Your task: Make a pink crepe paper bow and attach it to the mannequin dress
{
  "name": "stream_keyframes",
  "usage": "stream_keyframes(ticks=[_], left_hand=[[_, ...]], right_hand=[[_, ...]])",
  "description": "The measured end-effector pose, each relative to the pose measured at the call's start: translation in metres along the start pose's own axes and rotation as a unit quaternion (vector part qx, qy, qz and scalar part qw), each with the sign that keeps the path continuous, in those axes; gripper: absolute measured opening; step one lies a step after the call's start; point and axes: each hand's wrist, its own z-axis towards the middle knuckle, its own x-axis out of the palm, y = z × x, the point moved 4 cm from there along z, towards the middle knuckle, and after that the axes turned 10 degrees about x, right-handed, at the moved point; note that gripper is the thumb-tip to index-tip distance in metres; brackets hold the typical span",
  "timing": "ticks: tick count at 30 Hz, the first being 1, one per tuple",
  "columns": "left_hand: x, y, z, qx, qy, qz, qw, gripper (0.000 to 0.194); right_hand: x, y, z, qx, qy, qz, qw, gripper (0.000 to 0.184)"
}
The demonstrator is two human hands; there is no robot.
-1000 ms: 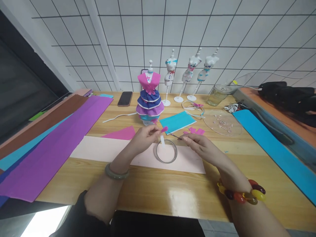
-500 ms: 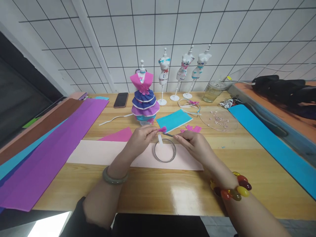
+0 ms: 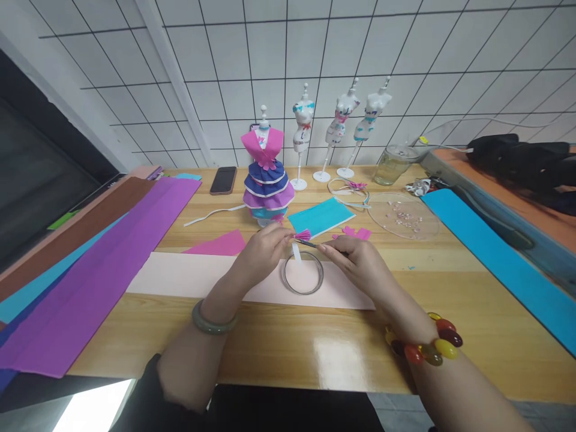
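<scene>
Pinched between the fingertips of my left hand (image 3: 265,249) is a small pink petal piece (image 3: 303,234), its free end fanned with fine lines. My right hand (image 3: 357,264) is closed around slim dark tweezers (image 3: 308,243), whose tips lie along the lower side of the petal piece. Just below my fingers, a coil of wire (image 3: 321,277) with a white tag (image 3: 296,252) rests on a pale pink strip (image 3: 180,275). Several cut pink petals (image 3: 360,233) lie behind my right hand, beside a turquoise sheet (image 3: 321,217).
Behind stands a dress form in a layered dress (image 3: 269,180), with several white mannequins (image 3: 302,126). A phone (image 3: 224,180), a clear dish of beads (image 3: 380,216) and a glass jar (image 3: 393,165) sit farther back. Purple sheets (image 3: 112,258) lie left, a blue sheet (image 3: 495,258) right.
The tweezers' tips have moved left, up against the petal piece, with my right hand following. The petal piece now shows a wider, fanned end. The view has shifted slightly.
</scene>
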Motion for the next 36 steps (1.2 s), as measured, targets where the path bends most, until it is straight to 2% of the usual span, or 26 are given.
stream_keyframes(ticks=[9, 20, 27, 31, 36], left_hand=[[0.005, -0.002, -0.001, 0.059, 0.034, 0.117, 0.991, 0.027], [0.011, 0.001, -0.003, 0.062, 0.062, 0.213, 0.973, 0.027], [0.01, 0.001, -0.003, 0.057, 0.041, 0.17, 0.983, 0.027], [0.007, 0.003, -0.002, 0.033, 0.001, 0.119, 0.992, 0.025], [0.0, 0.007, -0.003, -0.031, -0.07, 0.016, 0.997, 0.027]], right_hand=[[0.002, 0.002, 0.001, -0.009, -0.013, -0.011, 1.0, 0.038], [0.003, -0.001, 0.002, -0.012, -0.017, -0.032, 0.999, 0.04], [0.004, 0.0, 0.002, -0.009, -0.021, -0.021, 1.0, 0.036], [0.005, 0.001, 0.002, -0.014, -0.008, -0.026, 1.0, 0.038], [0.009, -0.003, 0.004, -0.005, 0.011, -0.035, 0.999, 0.039]])
